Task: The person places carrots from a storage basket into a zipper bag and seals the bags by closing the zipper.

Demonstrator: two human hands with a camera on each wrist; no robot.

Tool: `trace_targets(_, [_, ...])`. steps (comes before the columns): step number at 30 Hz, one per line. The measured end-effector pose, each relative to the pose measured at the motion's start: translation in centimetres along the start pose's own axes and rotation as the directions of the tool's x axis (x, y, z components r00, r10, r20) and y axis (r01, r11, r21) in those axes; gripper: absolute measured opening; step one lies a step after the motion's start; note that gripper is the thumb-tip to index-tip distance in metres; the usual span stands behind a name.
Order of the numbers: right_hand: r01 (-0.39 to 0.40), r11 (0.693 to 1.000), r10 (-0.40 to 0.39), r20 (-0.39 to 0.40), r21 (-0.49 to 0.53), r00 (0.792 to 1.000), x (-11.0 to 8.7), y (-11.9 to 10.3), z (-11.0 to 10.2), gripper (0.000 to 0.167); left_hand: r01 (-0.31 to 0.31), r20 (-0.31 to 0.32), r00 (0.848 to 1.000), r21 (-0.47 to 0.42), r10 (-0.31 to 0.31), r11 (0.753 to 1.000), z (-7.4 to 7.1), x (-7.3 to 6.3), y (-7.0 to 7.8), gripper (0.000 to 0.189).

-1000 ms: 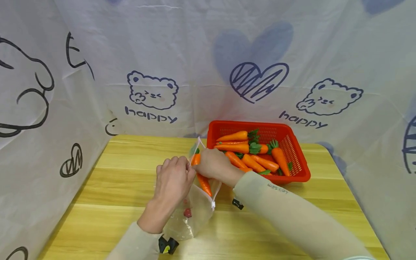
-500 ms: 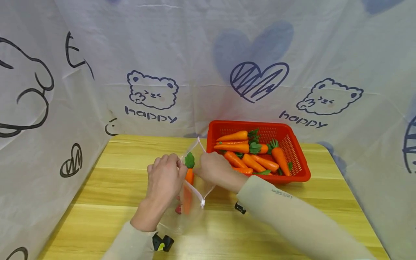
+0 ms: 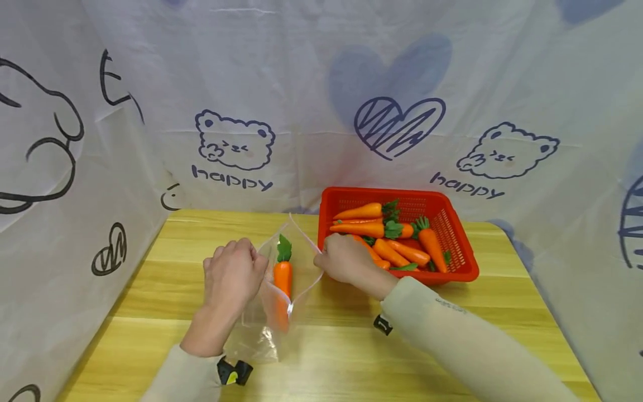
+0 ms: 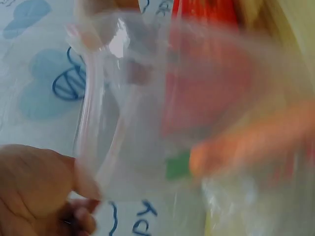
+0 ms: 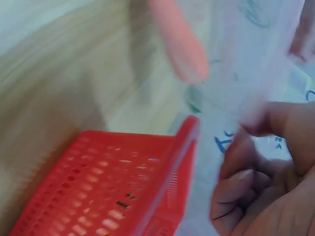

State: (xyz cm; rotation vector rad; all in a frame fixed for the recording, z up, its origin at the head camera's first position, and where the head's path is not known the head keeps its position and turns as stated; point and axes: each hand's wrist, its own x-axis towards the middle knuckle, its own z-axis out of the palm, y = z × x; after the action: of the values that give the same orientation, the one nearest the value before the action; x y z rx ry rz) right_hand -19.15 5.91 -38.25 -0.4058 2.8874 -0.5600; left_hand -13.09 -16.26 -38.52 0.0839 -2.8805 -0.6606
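A clear zip bag (image 3: 251,338) is held open-mouthed over the table between both hands. My left hand (image 3: 228,276) pinches its left rim, and my right hand (image 3: 346,261) pinches the right rim beside the basket. Inside the bag stands one orange carrot (image 3: 283,279), leafy green top upward near the mouth. The left wrist view shows the carrot (image 4: 256,142), blurred, through the plastic. From the right wrist, thumb and fingertips of the right hand (image 5: 266,172) meet at the bag's edge. The bag's slider hangs at the near side of the mouth.
A red perforated basket (image 3: 464,245) with several carrots (image 3: 372,229) stands at the back right, close to the right hand. Below lies a wood-grain table (image 3: 361,363). White printed cloth (image 3: 311,84) hangs behind and at both sides.
The right hand has let go of the carrot, which slid down into the bag, and now pinches the rim. The left hand and bag have moved left, and the mouth is spread wider.
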Motion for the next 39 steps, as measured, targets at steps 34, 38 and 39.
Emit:
trace_targets(34, [-0.025,0.997,0.024,-0.011,-0.067,1.000,1.7,13.5,-4.2,0.012,-0.115,-0.005,0.993,0.050,0.115,0.992,1.6,-0.5,-1.3,0.015])
trace_targets(38, [0.042,0.995,-0.030,0.132,-0.090,0.991,2.0,13.7,-2.7,0.009,-0.118,-0.008,0.993,0.047,0.118,0.992,1.6,-0.5,-1.3,0.015])
trace_targets(39, [0.055,0.994,-0.040,0.162,-0.090,0.986,2.1,13.6,-2.5,0.011,-0.118,-0.008,0.993,0.046,0.118,0.992,1.6,-0.5,-1.3,0.015])
